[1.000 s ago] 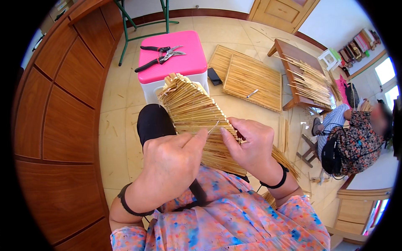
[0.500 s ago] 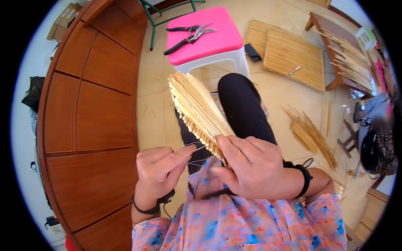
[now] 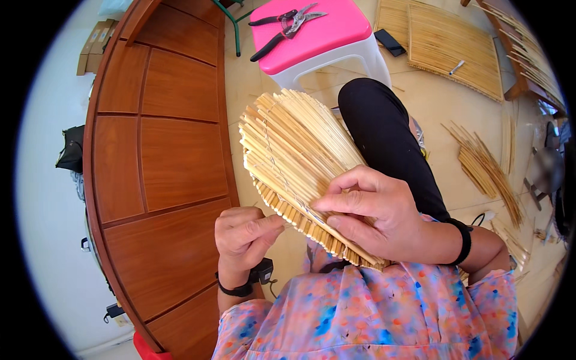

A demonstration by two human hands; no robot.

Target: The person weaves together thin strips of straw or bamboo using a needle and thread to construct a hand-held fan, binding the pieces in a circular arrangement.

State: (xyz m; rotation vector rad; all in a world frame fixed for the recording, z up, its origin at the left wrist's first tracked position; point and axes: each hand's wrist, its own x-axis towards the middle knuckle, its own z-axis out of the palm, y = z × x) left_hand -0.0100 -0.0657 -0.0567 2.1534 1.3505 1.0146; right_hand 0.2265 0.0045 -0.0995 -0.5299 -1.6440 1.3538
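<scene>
The left hand (image 3: pixel 243 237) has thumb and forefinger closed in a pinch, its fingertips right at the left edge of the mat (image 3: pixel 300 138); anything held between them is too small to tell. The right hand (image 3: pixel 378 210) lies over the mat's upper face, fingers curled, with fingertips and thumb against the stalks near that same edge; whether they grip cannot be told. The mat, a fan of pale stalks, slants over the lap, its near end against the flowered shirt (image 3: pixel 360 306). A thread (image 3: pixel 268 144) runs along its left edge, just in from the cut ends. The black-clad knee (image 3: pixel 375 117) stands beside its right edge.

Beyond the mat's far end is a stool (image 3: pixel 339 33) with a pink seat. Shears (image 3: pixel 288 30) lie across the seat, their handles toward its left edge. Off the stool's right edge, a phone (image 3: pixel 390 43) sits on the floor (image 3: pixel 432 108) by two flat panels (image 3: pixel 450 42); a small white tool (image 3: pixel 457 67) rests near the upper panel's near edge. Loose stalks (image 3: pixel 486 165) lie on the floor to the right, and more sticks (image 3: pixel 531 57) cover a wooden surface (image 3: pixel 519 91) farther off. A brown cabinet (image 3: pixel 180 90) fills the left side.
</scene>
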